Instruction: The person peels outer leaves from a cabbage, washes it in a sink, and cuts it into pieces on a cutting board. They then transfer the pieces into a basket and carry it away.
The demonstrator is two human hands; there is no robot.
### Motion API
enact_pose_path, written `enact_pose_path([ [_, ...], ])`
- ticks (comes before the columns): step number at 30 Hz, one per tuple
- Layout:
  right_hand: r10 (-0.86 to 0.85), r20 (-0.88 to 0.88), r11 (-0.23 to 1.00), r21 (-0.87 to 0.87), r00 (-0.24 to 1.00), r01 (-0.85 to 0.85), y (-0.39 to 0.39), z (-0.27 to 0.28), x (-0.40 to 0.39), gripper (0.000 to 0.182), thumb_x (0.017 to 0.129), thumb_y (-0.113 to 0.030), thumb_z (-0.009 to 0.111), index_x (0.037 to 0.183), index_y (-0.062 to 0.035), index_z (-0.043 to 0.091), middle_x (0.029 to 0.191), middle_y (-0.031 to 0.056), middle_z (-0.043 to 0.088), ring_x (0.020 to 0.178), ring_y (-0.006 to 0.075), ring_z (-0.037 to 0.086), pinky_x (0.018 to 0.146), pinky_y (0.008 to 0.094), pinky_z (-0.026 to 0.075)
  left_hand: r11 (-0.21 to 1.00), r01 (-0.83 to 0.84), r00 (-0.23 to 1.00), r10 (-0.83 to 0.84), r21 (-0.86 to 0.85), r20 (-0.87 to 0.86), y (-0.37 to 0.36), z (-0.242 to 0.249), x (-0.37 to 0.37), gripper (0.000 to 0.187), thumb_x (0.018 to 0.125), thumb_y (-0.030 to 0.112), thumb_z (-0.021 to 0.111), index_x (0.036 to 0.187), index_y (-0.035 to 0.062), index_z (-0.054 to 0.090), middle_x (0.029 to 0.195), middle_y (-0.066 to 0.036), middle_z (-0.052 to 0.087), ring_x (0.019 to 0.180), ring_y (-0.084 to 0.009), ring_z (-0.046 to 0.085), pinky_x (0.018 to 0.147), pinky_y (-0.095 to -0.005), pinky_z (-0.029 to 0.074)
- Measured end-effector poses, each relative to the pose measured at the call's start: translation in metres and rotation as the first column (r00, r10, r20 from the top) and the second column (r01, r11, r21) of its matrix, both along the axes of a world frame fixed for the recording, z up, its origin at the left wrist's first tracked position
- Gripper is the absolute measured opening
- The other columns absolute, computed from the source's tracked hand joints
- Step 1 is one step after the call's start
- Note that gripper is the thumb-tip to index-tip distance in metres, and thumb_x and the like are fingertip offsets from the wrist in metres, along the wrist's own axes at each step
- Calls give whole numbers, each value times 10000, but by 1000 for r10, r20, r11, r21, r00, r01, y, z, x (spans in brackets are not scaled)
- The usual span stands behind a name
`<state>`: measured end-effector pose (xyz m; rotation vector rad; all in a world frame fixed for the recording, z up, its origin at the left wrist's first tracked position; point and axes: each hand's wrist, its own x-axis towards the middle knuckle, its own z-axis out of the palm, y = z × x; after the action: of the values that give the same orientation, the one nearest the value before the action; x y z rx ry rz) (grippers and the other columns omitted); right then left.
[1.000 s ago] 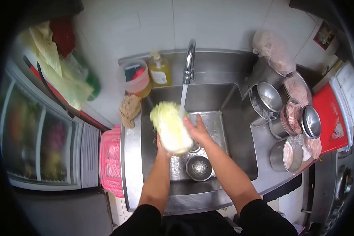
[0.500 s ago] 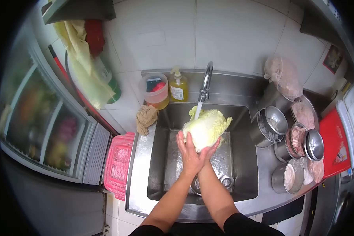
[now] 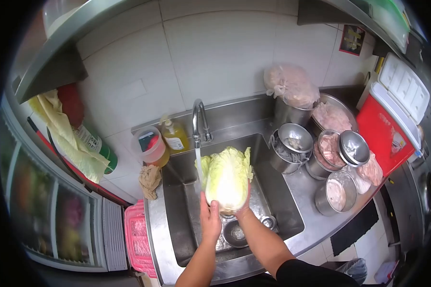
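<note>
A pale green and white napa cabbage is held over the sink, its leafy end away from me and its cut base toward me. My left hand grips the base from the left, thumb against the white stem. On the other side, my right hand supports the base from the right and below; its fingers are mostly hidden behind the cabbage. Water runs from the curved faucet in a stream along the left edge of the cabbage. Beneath is the steel sink, with a round strainer on its floor.
Behind the sink stand a soap pump bottle and a plastic tub; a brown cloth lies on the left rim. To the right are several steel pots, bagged meat and a red cooler. A pink crate is at lower left.
The cabbage has turned from lying sideways to pointing away from me, its white side up. My hands have moved apart, one to each side of its base. The camera view has shifted.
</note>
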<state>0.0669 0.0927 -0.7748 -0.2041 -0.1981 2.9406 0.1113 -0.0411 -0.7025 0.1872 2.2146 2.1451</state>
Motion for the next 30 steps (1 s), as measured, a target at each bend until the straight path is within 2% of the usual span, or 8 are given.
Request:
enact_pose_path([
  [6, 107, 24, 989, 101, 994, -109, 18, 11, 61, 724, 1011, -615, 453, 1498, -80, 488, 1402, 159, 610, 1241, 347, 616, 1073, 498, 513, 996, 77, 933, -84, 34, 350, 33, -15, -112, 756, 1022, 519, 587, 1562, 29, 388, 1547, -214, 470, 1432, -300, 446, 1184, -418, 331],
  [9, -14, 274, 989, 144, 962, -27, 3, -6, 100, 744, 1008, -623, 479, 1514, -79, 477, 1439, 161, 592, 1252, 343, 612, 1084, 506, 503, 981, 58, 986, -27, -183, 166, 11, -45, -195, 471, 998, 459, 641, 1289, 89, 618, 1084, -108, 691, 967, -225, 660, 848, -420, 528],
  [11, -55, 371, 990, 141, 927, 2, -11, 14, 118, 735, 1001, -632, 490, 1493, -85, 510, 1437, 152, 599, 1254, 344, 614, 1090, 513, 491, 936, -8, 870, -167, 352, 464, -1, -70, -256, 324, 1036, 400, 560, 1166, 107, 605, 876, -85, 584, 761, -245, 604, 778, -412, 564],
  [23, -174, 237, 985, 41, 956, 169, -33, 44, 142, 742, 1000, -643, 505, 1522, -116, 472, 1445, 120, 603, 1237, 287, 643, 1065, 452, 520, 656, -130, 888, -257, 743, 382, 35, -51, -391, 400, 1048, 302, 567, 1386, 89, 544, 1426, -125, 561, 1324, -258, 544, 1062, -404, 501],
  [24, -196, 217, 980, 8, 956, 199, -31, 35, 141, 757, 991, -648, 523, 1526, -116, 466, 1431, 115, 614, 1215, 281, 656, 1049, 448, 532, 777, 405, 901, -429, 481, -66, 34, -114, -425, 491, 1046, 310, 572, 1485, 110, 480, 1488, -123, 488, 1397, -269, 472, 1097, -403, 476],
  [26, -256, 160, 966, 6, 953, 258, -25, 41, 146, 717, 983, -631, 567, 1453, -89, 563, 1375, 115, 659, 1171, 242, 687, 1015, 407, 558, 842, 531, 841, -510, 95, -182, 43, -116, -416, 589, 1049, 414, 521, 1585, 214, 385, 1575, -34, 407, 1461, -266, 391, 1197, -448, 332],
  [28, -282, 38, 959, -32, 959, 283, -16, 39, 146, 743, 971, -649, 571, 1456, -87, 561, 1368, 113, 664, 1171, 233, 686, 1020, 393, 553, 953, 303, 880, -290, 27, 375, 51, -90, -388, 688, 1006, 517, 521, 1596, 202, 361, 1642, -50, 350, 1529, -272, 275, 1203, -539, 256],
  [30, -342, -44, 940, 1, 939, 342, -7, 50, 158, 766, 962, -675, 562, 1458, -91, 561, 1360, 111, 668, 1159, 228, 689, 1014, 388, 551, 935, 320, 863, -354, 151, 361, 59, -99, -398, 675, 1004, 526, 526, 1586, 216, 384, 1652, -57, 332, 1538, -275, 249, 1202, -522, 256],
])
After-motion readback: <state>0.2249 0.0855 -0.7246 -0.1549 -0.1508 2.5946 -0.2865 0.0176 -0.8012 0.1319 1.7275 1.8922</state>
